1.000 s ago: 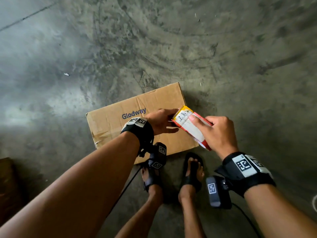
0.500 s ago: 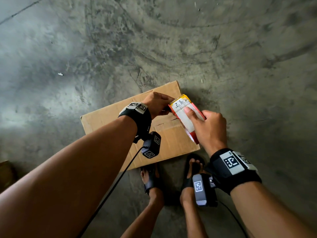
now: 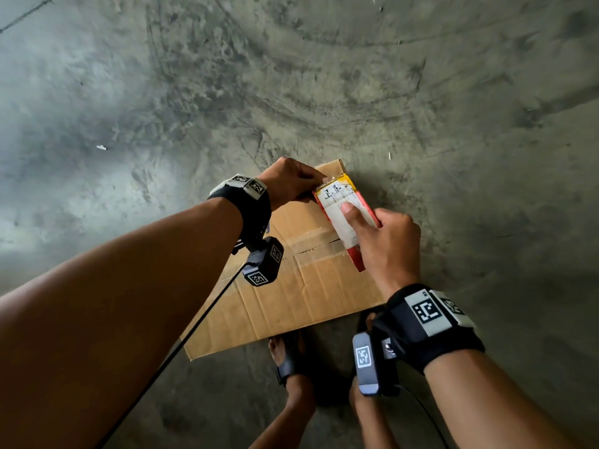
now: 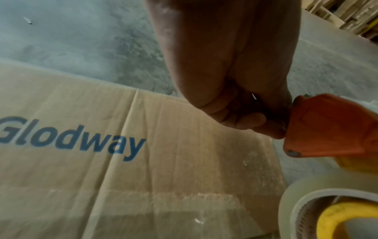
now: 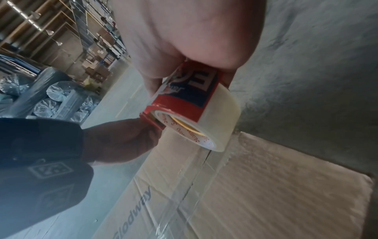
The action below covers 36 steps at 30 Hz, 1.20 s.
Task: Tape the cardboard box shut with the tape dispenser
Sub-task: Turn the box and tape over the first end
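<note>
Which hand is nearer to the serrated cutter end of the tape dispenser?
Left. The left hand pinches at the cutter end of the dispenser; the right hand holds its body, farther back.

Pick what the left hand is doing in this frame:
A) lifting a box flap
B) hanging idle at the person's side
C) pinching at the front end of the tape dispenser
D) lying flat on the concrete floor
C: the left hand has its fingers curled and pinched at the toothed front end of the tape dispenser, which the right hand holds over the cardboard box.

Red tape dispenser [image 3: 344, 218] above brown cardboard box [image 3: 301, 296].
</note>
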{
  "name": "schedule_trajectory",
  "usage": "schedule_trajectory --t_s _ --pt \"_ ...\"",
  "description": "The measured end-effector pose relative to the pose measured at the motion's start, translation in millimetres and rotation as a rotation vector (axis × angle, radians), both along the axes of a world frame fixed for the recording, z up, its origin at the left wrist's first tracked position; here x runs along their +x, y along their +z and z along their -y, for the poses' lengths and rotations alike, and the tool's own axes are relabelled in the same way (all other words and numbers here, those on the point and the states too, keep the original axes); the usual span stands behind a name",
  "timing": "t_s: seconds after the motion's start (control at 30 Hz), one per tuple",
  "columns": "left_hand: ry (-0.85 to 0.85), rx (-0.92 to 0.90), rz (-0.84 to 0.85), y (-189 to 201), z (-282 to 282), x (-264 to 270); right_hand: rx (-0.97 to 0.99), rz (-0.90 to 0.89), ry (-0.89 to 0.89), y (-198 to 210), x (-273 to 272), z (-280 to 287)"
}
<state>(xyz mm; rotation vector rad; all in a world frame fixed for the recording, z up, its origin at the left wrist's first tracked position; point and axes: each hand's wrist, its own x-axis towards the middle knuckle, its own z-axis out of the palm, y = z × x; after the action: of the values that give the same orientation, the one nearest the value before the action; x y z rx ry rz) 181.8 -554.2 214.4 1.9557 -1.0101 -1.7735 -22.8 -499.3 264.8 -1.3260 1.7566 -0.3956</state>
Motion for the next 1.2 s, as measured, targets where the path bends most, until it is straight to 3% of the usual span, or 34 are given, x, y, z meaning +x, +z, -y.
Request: schedule_trajectory --t_s 0.13,0.43,1.0,1.2 --pt "-0.126 -0.054 0.074 1 18 8 -0.002 0.031 0.005 -4 4 -1" --pt "-0.223 -0.151 0.235 -15 63 23 0.035 -0.006 -0.066 -11 -14 -29" --pt "-0.089 -0.116 0.294 -40 57 5 0.075 -0.086 -0.054 -26 -4 -21" --pt "-0.169 -0.094 0.456 -46 53 -4 0.073 -0.068 -0.081 -24 0 -20"
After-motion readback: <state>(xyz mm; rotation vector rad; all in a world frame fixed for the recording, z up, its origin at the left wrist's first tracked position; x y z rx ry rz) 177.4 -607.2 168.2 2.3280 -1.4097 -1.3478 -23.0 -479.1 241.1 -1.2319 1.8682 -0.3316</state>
